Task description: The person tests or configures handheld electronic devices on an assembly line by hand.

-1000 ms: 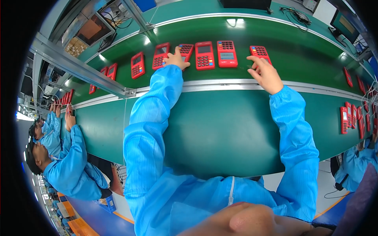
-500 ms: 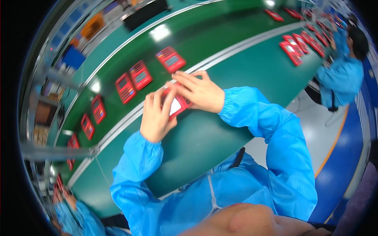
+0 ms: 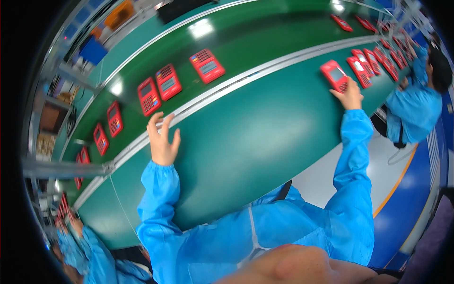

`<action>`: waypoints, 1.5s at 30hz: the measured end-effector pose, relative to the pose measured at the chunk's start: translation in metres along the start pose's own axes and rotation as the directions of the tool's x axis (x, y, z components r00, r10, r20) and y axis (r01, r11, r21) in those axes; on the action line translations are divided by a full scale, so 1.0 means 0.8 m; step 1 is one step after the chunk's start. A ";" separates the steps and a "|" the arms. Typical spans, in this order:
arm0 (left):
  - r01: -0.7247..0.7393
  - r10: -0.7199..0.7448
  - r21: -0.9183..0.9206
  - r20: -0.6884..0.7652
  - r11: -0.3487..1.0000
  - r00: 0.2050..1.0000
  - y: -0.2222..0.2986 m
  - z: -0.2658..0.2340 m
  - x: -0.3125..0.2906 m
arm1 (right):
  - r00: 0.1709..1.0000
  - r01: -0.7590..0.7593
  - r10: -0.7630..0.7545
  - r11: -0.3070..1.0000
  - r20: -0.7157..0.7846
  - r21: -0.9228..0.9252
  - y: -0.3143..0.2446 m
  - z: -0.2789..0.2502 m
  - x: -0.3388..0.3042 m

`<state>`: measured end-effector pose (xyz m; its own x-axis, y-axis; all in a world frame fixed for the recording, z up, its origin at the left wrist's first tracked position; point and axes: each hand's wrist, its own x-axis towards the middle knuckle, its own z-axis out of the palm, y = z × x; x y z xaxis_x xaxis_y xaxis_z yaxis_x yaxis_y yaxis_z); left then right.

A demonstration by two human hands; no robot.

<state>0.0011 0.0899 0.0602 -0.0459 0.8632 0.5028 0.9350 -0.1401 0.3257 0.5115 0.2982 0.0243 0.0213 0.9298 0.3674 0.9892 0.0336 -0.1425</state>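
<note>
Out to the right, my right hand (image 3: 351,97) grips the lower end of a red handheld keypad terminal (image 3: 334,74), its grey screen facing up. The terminal is beside a row of similar red terminals (image 3: 360,72) at the table's right end; whether it touches the table I cannot tell. My left hand (image 3: 163,143) holds nothing. Its fingers are spread near the metal rail, close to a red terminal (image 3: 149,97) lying on the green belt. Beside that one lie a second red terminal (image 3: 168,82) and a third (image 3: 207,66) farther right.
A metal rail (image 3: 246,74) divides the green table (image 3: 236,142) from the darker green belt (image 3: 265,35). More red terminals lie along the belt to the left. A co-worker in blue (image 3: 409,111) sits at right; another's blue sleeve (image 3: 97,255) shows lower left.
My hands have parted. The right one has carried the red terminal from the middle to the far right, while the left one has let go and moved left with its fingers spread.
</note>
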 end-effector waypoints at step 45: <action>0.537 -0.542 -0.071 -0.114 0.840 0.833 -0.123 0.052 0.112 | 0.706 0.323 -0.503 0.855 0.498 0.406 -0.469 0.085 0.073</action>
<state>-0.0805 0.2010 0.0399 -0.5853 0.7390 0.3337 0.7360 0.3114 0.6011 0.1317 0.3648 0.0369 -0.5550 0.8222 -0.1265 0.7938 0.4780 -0.3760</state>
